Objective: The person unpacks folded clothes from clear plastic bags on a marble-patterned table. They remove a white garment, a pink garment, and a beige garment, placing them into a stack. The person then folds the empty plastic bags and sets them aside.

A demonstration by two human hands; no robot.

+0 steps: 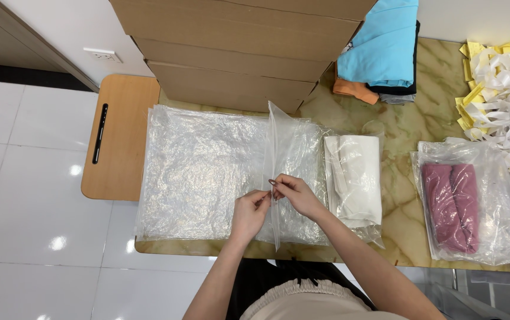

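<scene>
Hands, two (249, 212) (295, 195), pinch one clear bag (279, 154).

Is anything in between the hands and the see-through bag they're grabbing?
No. The left hand and right hand both pinch the clear bag directly, lifting it off the stack of bags.

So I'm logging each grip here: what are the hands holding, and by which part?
Both the left hand and right hand pinch one clear plastic bag by its near edge, standing it up off the pile.
</scene>
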